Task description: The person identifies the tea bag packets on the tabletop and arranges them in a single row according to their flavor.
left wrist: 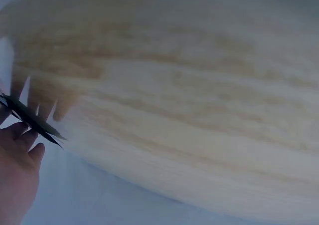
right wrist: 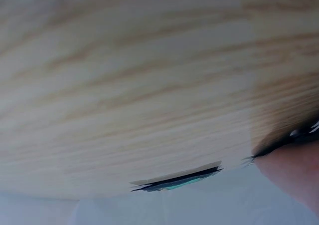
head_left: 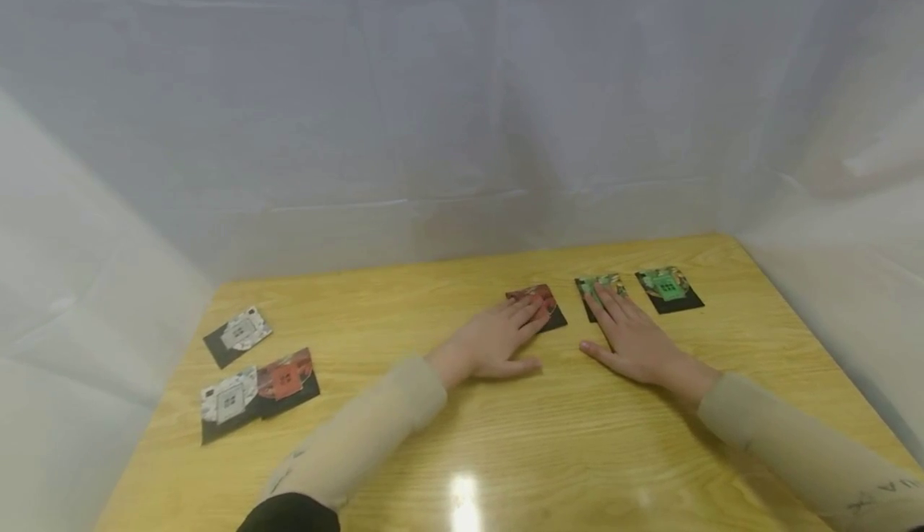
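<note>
My left hand [head_left: 498, 341] rests with fingers fairly straight on a flat red-and-black packet [head_left: 554, 317], covering much of it. The left wrist view shows this hand [left wrist: 20, 172] against the packet's thin dark edge [left wrist: 34, 121]. To its right, my right hand [head_left: 638, 343] lies with extended fingers over a green-and-black packet [head_left: 588, 307], its thumb out on the wood. Just beyond that hand is a second green-and-black packet [head_left: 670, 290], seen nearly edge-on in the right wrist view [right wrist: 182, 179].
On the table's [head_left: 505, 452] left side lies a white-and-black packet [head_left: 238, 333]. Nearer me, another white-and-black packet [head_left: 229, 404] touches or overlaps a red-and-black one [head_left: 289, 383]. Pale sheeting [head_left: 361, 115] hangs behind the table and at both sides.
</note>
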`<state>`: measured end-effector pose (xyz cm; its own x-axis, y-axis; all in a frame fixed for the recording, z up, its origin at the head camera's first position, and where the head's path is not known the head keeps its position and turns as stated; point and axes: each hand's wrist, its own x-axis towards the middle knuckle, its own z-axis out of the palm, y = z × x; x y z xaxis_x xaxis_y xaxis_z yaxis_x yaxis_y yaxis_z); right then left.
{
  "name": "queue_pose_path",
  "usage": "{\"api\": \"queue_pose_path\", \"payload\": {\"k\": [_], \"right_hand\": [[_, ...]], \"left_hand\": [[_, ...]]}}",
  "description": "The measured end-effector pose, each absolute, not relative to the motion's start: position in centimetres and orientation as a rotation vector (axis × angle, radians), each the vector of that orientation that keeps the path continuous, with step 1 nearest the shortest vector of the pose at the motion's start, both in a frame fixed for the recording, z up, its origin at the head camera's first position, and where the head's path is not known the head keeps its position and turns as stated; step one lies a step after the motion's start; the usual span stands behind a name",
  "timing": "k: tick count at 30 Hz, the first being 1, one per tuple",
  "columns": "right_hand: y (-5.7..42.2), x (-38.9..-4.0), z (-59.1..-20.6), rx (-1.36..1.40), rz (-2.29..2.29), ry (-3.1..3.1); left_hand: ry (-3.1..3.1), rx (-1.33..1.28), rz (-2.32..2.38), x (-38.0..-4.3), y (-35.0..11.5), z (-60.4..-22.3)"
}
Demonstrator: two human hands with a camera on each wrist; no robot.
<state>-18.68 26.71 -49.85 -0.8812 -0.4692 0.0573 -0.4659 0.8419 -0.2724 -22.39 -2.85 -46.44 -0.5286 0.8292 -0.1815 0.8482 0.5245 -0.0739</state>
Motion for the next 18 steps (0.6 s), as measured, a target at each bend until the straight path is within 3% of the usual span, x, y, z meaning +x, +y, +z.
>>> {"api": "queue_pose_path", "payload": {"k": [18], "right_hand": [[26.6, -18.5, -48.9, -0.72, -0.372, 2.956]], "left_hand": [[2.55, 1.468, -0.18, -23.5, -2.2, -46.9]]}}
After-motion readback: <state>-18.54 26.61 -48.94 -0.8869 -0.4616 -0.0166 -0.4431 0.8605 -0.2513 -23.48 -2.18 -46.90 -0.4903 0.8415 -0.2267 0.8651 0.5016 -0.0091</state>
